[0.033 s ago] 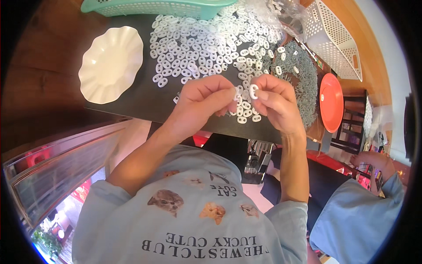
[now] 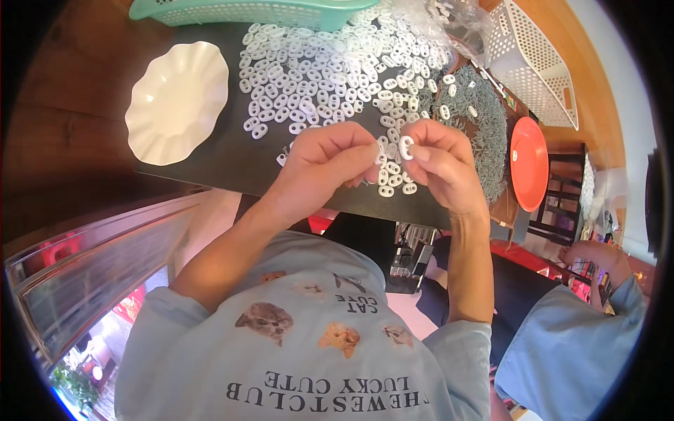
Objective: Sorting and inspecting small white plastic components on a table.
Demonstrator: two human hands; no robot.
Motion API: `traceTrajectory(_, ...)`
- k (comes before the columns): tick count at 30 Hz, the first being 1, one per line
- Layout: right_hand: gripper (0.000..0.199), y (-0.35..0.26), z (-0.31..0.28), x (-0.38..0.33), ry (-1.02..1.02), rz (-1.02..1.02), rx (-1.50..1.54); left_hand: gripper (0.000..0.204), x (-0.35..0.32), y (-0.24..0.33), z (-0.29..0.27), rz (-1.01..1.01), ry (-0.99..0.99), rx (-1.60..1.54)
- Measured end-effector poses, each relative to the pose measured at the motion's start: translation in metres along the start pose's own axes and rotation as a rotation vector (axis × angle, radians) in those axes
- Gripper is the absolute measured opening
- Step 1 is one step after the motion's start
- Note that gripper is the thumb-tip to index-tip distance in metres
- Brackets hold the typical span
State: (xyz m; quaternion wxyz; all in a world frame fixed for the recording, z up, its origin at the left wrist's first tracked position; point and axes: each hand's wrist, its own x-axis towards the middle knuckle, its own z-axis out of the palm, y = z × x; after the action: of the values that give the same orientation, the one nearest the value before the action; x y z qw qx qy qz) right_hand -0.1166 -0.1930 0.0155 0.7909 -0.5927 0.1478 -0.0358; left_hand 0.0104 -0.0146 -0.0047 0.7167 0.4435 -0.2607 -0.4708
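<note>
My right hand (image 2: 444, 163) is closed in a pinch on a small white oval two-hole plastic piece (image 2: 406, 148), held upright between thumb and fingers. Just left of it, my left hand (image 2: 330, 160) is also pinched shut. White shows at its fingertips, but I cannot tell whether that is a held piece or one lying behind. Both hands are above the front of the dark table (image 2: 232, 151), fingertips a short gap apart. Many similar white two-hole pieces (image 2: 302, 88) lie spread beyond the hands, and some lie beneath the fingertips.
A heap of small slender grey parts (image 2: 491, 133) lies on the right. Around are a cream wavy-edged dish (image 2: 179, 102), a green basket (image 2: 253, 12), a white perforated basket (image 2: 526, 63), a red plate (image 2: 529, 165) and clear plastic film (image 2: 456, 28). Another person's blue sleeve (image 2: 572, 344) shows lower right.
My left fingertips have shifted very slightly, and a little more white shows beside them. The right hand keeps its hold on the white two-hole piece.
</note>
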Motion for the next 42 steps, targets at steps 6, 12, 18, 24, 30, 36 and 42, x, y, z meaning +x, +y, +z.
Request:
traceTrajectory(6, 0.018, -0.003, -0.001, -0.006, -0.007, 0.007, -0.074, 0.014, -0.001, 0.004, 0.006, -0.078, -0.046, 0.133)
traceTrajectory(12, 0.018, -0.005, 0.0, -0.011, -0.017, 0.047, -0.124, 0.014, -0.003, 0.006, 0.006, -0.132, -0.063, 0.179)
traceTrajectory(18, 0.018, -0.006, 0.003, -0.012, -0.017, 0.04, -0.169, 0.014, -0.003, 0.005, 0.006, -0.111, -0.08, 0.167)
traceTrajectory(24, 0.019, -0.005, 0.003, -0.012, 0.005, 0.025, -0.196, 0.014, -0.003, 0.003, 0.005, -0.117, -0.076, 0.184)
traceTrajectory(30, 0.019, -0.004, 0.005, -0.011, 0.024, 0.038, -0.188, 0.014, -0.002, 0.001, 0.002, -0.153, -0.067, 0.2)
traceTrajectory(36, 0.018, -0.004, 0.008, -0.01, 0.039, 0.033, -0.206, 0.014, -0.003, 0.001, 0.001, -0.192, -0.049, 0.201)
traceTrajectory(42, 0.018, -0.003, 0.007, -0.01, 0.054, 0.023, -0.224, 0.014, -0.002, 0.002, 0.001, -0.168, -0.059, 0.199)
